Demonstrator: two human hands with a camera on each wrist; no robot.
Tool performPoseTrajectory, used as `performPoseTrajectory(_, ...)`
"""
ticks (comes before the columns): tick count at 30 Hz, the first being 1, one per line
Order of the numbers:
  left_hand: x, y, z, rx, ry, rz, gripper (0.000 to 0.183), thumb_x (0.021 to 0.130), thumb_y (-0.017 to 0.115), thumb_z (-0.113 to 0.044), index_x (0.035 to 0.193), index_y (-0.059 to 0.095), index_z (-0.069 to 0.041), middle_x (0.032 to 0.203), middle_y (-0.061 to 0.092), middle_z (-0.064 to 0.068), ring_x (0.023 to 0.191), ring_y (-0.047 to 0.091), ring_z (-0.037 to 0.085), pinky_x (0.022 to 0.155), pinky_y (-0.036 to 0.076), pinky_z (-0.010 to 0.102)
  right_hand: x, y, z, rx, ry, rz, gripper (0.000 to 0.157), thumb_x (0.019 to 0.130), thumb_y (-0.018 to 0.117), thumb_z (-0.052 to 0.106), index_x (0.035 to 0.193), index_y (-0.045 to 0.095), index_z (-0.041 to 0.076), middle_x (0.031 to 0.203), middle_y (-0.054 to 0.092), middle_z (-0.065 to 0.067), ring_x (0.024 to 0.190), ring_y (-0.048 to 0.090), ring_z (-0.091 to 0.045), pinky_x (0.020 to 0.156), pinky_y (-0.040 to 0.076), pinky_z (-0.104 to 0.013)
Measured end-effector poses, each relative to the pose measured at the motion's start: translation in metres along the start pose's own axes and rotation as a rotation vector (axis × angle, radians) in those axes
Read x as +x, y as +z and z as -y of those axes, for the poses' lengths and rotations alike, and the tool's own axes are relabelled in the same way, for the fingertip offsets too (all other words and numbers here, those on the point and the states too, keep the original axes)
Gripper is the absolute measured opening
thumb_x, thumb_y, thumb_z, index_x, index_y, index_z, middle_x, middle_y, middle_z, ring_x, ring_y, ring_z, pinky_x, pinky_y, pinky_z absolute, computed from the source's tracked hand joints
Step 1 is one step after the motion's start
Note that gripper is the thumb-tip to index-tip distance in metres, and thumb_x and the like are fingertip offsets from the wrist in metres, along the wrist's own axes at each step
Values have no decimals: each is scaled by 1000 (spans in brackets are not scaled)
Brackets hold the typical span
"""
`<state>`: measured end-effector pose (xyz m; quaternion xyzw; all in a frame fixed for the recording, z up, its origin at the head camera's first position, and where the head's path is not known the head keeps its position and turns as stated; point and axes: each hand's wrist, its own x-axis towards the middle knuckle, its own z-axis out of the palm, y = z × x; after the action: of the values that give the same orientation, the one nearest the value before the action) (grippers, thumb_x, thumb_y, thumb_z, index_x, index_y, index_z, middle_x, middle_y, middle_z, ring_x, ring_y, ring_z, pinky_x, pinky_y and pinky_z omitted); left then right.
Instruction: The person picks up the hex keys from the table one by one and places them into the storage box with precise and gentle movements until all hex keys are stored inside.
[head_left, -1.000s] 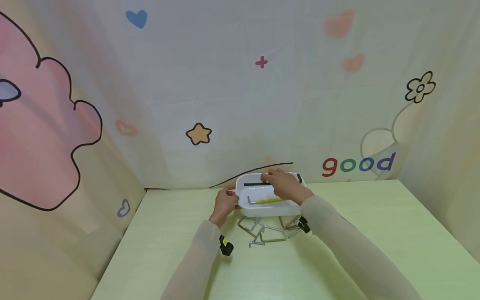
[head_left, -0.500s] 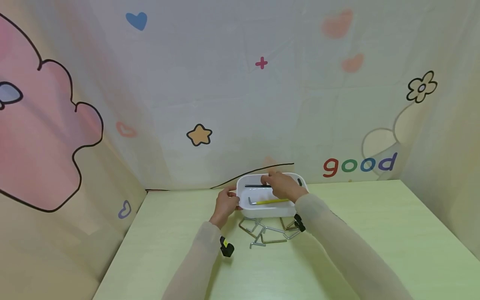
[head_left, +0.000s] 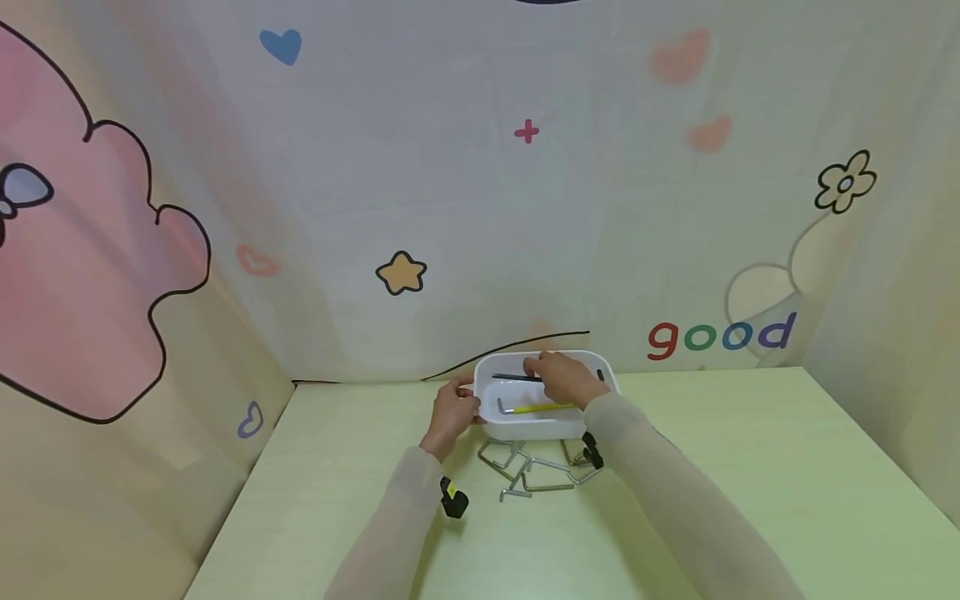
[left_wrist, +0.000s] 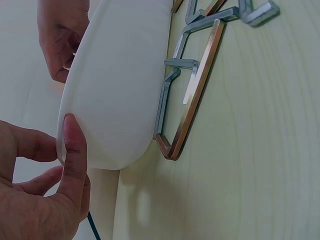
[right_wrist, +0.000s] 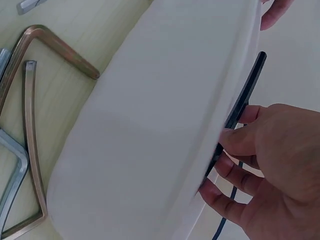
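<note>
A white plastic tray (head_left: 525,429) stands at the table's back, against the wall sheet. My left hand (head_left: 452,414) pinches its left rim, thumb outside, as the left wrist view shows with the hand (left_wrist: 50,195) at lower left. Over the tray's inside, my right hand (head_left: 564,379) holds a black hex key (head_left: 513,377); in the right wrist view the fingers grip its dark shaft (right_wrist: 245,97) near the rim. A yellow-sleeved hex key (head_left: 536,408) lies in the tray's front part. The short dark piece (head_left: 600,375) at the right end is partly hidden by my hand.
Several silver and bronze hex keys (head_left: 547,487) lie loosely on the pale table (head_left: 337,500), just in front of the tray. Behind the tray rises a printed cloth wall (head_left: 480,208).
My right wrist and forearm have shifted slightly left, and the black hex key has tilted a little. The left hand keeps its hold on the rim. The head view has moved slightly.
</note>
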<state>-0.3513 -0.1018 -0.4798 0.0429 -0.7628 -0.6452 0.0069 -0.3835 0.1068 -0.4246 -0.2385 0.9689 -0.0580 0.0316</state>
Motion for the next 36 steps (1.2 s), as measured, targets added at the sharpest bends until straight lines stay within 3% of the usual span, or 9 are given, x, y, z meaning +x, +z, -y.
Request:
performPoseTrajectory(8,-1,-1,-1,0,-1,13,52,83,54,5,135,53,1,91,49,7,68,57,17,57,60,24,0,4,-2,4,1,-2,33,92,55,-4,119,59,16,109,61,-9,92,57,-23,85,54,-44)
performPoseTrajectory(16,-1,-1,-1,0,10,12,53,84,53,4,136,53,0,90,49,7,73,60,23,56,59,23,-6,-3,0,-39,20,-63,38,94,60,8,131,57,14,125,59,-12,109,58,-30,96,51,-49)
performPoseTrajectory(23,-3,0,-1,2,-1,10,52,84,54,4,135,54,-1,90,48,6,67,57,17,56,58,22,-15,-5,1,-42,21,-79,38,95,61,13,132,56,16,131,56,-11,113,57,-29,98,50,-49)
performPoseTrajectory(36,-5,-1,-1,3,5,7,52,83,54,4,135,54,-2,92,53,9,69,57,17,59,60,25,-39,-8,8,-47,-44,-211,36,93,66,15,128,59,15,121,60,-9,108,58,-30,89,52,-51)
